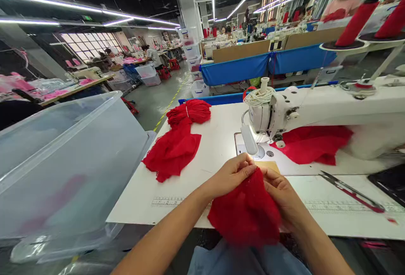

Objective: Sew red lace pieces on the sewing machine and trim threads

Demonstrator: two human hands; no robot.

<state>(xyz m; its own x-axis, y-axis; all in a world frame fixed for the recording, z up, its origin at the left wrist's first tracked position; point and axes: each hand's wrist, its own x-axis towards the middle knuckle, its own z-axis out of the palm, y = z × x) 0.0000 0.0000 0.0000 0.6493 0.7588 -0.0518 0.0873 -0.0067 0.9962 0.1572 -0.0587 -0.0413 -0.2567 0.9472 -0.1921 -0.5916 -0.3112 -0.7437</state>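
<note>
A red lace fabric piece hangs over the near edge of the white sewing table. My left hand pinches its top edge from the left. My right hand grips the same edge from the right. Both hands sit just in front of the needle area of the white sewing machine. A bundle of red lace pieces lies on the table to the left. More red fabric lies under the machine arm.
A clear plastic bin stands at the left. Scissors lie on the table at the right. Red thread cones stand behind the machine. Other workers sit at distant tables.
</note>
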